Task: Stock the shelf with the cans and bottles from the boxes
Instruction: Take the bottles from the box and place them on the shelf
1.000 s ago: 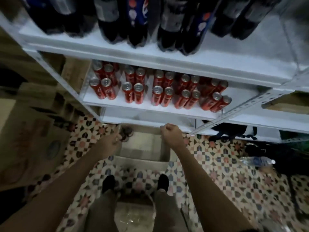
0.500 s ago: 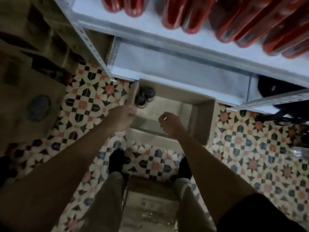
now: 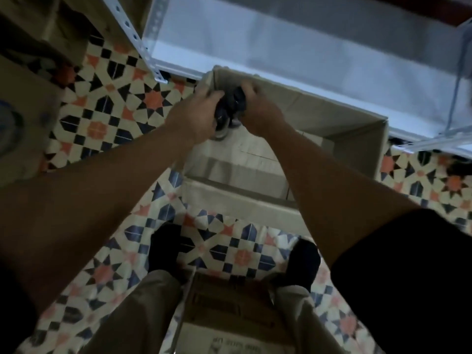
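Evidently the step in hand is lifting the last dark cans (image 3: 228, 108) out of the open cardboard box (image 3: 357, 139) on the floor. The left hand (image 3: 196, 116) curls round the can on its side, fingers wrapped over the top, and the right hand (image 3: 258, 111) curls round the neighbouring one; both are holding, not hovering. The cans sit in the box's far left corner, at about 12 o'clock from the person's feet (image 3: 166, 249), pressed close against each other between the two hands.

To do this well, each hand should probably take its own can by the body rather than the rim, draw straight up so the can clears the box wall, and keep the two from knocking together. The white metal shelf (image 3: 293, 44) overhangs the box at 12 to 1 o'clock, so the lift likely needs to come back toward the person first, then up, to avoid catching the shelf edge.

The cans look dark, nearly black, with a paler rounded end showing at the lower one; blur hides any label, and whether there are two or more is hard to tell. They seem small, rigid and smooth, likely easy to grip one per hand. The rest of the box floor appears bare cardboard, which suggests this box is nearly emptied. A second, printed box (image 3: 229, 323) lies at 6 o'clock between the person's legs on the patterned tile floor (image 3: 122, 103).
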